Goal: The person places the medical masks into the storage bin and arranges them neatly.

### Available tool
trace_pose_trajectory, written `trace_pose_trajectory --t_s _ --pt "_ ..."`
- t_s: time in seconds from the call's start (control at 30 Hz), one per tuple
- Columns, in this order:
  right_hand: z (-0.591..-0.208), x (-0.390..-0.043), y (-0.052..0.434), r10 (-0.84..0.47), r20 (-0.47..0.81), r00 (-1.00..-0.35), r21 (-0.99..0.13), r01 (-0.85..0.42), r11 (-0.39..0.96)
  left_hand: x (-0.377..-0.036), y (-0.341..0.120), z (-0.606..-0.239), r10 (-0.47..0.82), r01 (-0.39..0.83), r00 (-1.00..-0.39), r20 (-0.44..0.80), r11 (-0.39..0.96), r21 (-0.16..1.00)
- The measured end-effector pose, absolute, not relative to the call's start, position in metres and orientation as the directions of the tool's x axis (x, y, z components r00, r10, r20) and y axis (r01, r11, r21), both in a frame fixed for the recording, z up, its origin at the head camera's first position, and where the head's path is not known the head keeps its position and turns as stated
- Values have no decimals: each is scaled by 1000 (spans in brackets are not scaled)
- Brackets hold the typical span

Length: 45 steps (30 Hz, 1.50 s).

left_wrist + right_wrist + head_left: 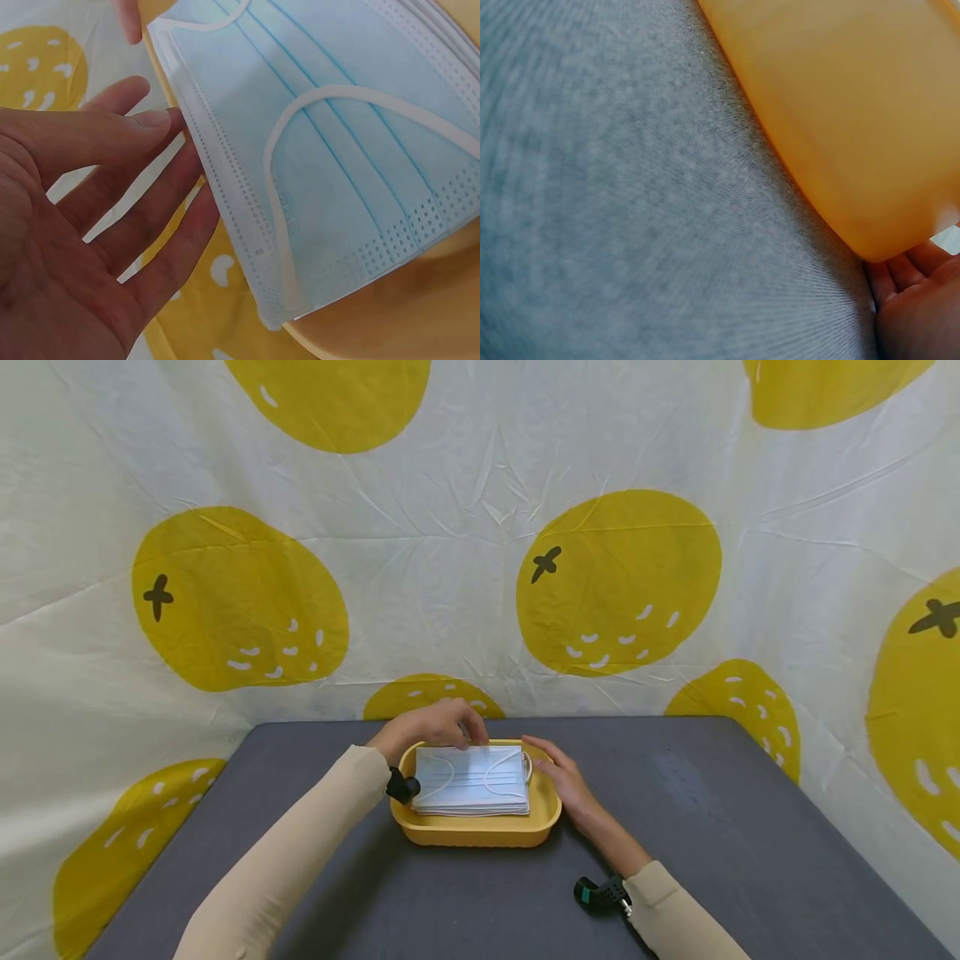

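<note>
A stack of light blue face masks [470, 781] with white ear loops lies in a yellow plastic tray [480, 836]. My left hand [442, 724] hovers at the stack's far edge, holding nothing. Its thumb and fingers are spread and loosely bent in the left wrist view, fingertips right at the edge of the top mask [247, 90]. At the tray's right end, my right hand [567, 785] holds the rim, thumb on the inner side and fingers around the far corner. The right wrist view shows bent fingers [907, 271] against the tray wall [855, 127].
The tray stands on a dark grey table [675, 827]. Behind it hangs a white cloth [435, 593] printed with large yellow fruits, close to the table's far edge. Each wrist wears a black camera strap.
</note>
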State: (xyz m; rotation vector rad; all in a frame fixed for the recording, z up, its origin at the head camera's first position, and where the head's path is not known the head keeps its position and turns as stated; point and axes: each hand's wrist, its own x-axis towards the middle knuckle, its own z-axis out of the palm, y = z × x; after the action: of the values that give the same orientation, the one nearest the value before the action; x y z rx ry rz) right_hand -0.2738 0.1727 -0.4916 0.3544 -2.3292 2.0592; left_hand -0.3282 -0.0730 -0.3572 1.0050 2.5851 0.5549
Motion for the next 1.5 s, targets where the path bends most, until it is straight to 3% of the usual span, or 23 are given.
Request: trace_pose_trajectory --t_s 0.37,0.8,1.13,1.5 --pt "-492 -275 174 -165 171 -971 -977 -189 97 -321 -73 -354 714 614 -690 -114 662 431" --pt "-493 -275 172 -158 161 -974 -978 -178 104 -314 -69 -368 689 565 -688 -229 706 428" --pt "-495 -274 175 -169 181 -969 -971 -203 125 -307 -90 -365 691 590 -714 -108 678 437" --pt "-498 -273 179 -153 183 -971 -969 -205 137 -290 -136 -365 537 499 -839 86 695 517"
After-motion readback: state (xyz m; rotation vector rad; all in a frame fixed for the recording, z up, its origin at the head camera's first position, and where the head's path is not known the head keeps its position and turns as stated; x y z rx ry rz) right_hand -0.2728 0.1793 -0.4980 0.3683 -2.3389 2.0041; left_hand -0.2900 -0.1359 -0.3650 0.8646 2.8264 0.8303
